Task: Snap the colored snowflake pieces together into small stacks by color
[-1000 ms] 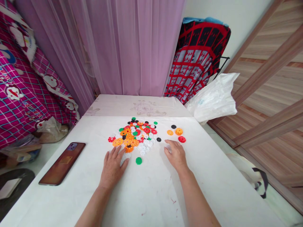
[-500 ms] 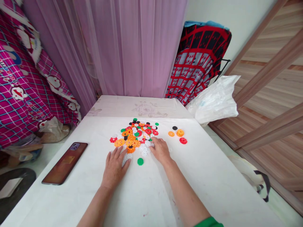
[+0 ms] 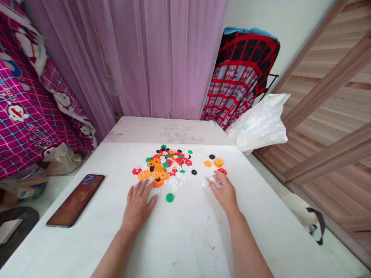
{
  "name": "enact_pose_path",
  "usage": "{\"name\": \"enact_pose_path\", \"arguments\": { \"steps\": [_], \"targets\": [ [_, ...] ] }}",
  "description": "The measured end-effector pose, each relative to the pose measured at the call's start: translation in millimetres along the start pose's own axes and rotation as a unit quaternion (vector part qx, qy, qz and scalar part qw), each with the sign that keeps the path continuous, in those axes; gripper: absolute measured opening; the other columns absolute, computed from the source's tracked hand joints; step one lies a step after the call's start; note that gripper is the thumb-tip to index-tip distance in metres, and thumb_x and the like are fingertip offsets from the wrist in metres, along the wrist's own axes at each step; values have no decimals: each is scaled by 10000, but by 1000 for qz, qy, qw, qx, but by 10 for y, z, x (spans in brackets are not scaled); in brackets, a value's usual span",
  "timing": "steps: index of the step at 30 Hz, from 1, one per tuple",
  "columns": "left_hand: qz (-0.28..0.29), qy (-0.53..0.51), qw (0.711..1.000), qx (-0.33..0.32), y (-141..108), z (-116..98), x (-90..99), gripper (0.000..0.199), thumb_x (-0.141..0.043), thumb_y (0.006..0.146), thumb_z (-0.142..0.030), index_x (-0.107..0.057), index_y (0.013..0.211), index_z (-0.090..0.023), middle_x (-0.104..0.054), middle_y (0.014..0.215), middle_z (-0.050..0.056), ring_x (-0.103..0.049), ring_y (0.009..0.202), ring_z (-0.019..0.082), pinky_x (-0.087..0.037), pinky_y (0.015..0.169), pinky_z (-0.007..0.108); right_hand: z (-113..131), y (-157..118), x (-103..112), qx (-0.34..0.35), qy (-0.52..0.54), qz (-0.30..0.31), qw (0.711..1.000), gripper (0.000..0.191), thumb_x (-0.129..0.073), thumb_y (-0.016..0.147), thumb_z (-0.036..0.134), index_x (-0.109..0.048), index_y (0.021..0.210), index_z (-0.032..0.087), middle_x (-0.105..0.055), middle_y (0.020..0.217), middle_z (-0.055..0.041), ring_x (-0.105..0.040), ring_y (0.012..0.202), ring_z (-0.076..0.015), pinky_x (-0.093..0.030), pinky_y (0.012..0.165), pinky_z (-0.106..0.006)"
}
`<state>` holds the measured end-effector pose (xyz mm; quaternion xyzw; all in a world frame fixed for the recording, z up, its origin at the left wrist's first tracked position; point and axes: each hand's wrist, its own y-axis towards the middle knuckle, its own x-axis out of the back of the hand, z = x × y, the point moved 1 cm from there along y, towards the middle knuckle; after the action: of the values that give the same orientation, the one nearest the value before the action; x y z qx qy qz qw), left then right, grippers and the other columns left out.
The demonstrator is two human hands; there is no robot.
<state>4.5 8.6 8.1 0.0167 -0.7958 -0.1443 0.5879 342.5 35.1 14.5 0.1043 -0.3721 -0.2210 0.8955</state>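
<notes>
Many flower-shaped discs in orange, red, white, green and black form a loose pile point(image 3: 165, 166) mid-table. My left hand point(image 3: 138, 200) rests palm down with fingers spread at the pile's near left edge, fingertips by orange and white discs. To the right of the pile, my right hand point(image 3: 225, 191) is curled, with a white disc point(image 3: 213, 179) between thumb and fingers. A separate white disc point(image 3: 205, 183) lies just left of it. A red disc point(image 3: 222, 171) is partly behind its fingertips. One green disc point(image 3: 169, 197) lies below the pile.
Orange discs point(image 3: 218, 162) and a black disc point(image 3: 212, 156) lie at the right. A phone point(image 3: 75, 200) lies on the white table point(image 3: 174, 243) at the left. A white plastic bag point(image 3: 259, 123) stands past the far right corner, before a purple curtain point(image 3: 171, 58).
My right hand has moved right from the pile to the separate discs, with a white disc now at its fingertips. A black disc beside the pile has come into view. My left hand stays put.
</notes>
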Motion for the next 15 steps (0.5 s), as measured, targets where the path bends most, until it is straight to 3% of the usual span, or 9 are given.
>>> {"name": "enact_pose_path", "arguments": {
  "steps": [15],
  "targets": [
    [6,6,1000,0,5,23,-13,467,-442,923,-423,-533,1342,-237,-491,1461,91,-394,1378,293,-279,1132,550,122,-70,-147,50,-80,66,993,459,-550,746,305,-583,1196,220,-667,1043,-40,-612,955,-201,-488,873,-356]
  ]
}}
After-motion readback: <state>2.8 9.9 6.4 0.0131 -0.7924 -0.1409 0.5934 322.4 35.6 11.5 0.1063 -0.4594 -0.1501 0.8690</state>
